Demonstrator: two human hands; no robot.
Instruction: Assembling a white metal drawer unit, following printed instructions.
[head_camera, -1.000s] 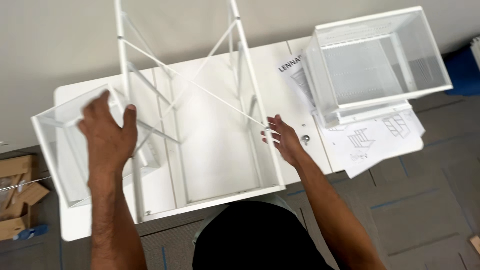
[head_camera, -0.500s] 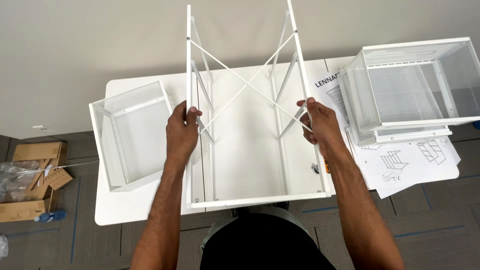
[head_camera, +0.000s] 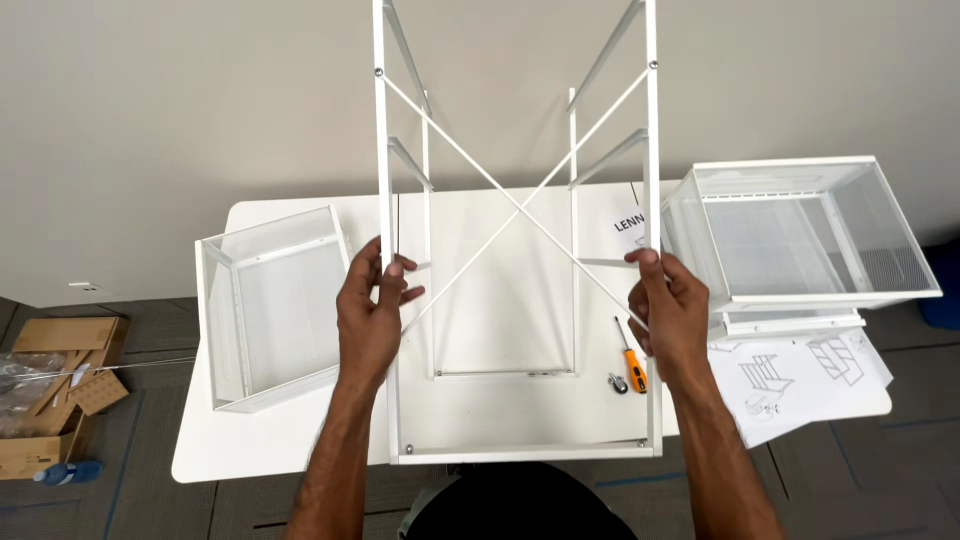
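1. Frame of thin white metal bars is standing over the white table, its bottom bar hanging nearest the camera at the table's front edge and its two long uprights running away toward the wall.
2. Left hand is wrapping its fingers around the left upright, gripping it tight; right hand is closing around the right upright the same way.
3. Two slim diagonal rods are crossing in an X between the uprights, and short rails are sticking inward from each side.
4. Screwdriver with an orange handle is lying on the smooth tabletop just inside the right upright, a small caster wheel beside it.
5. Printed sheets with line drawings are spreading over the table's right end.
6. Mesh drawer, white and boxy, is lying tipped on the left part of the table; a second mesh drawer is sitting on the right, over the papers.
7. Cardboard box is resting on the grey carpet at far left.
8. Plain pale wall is rising behind the table.
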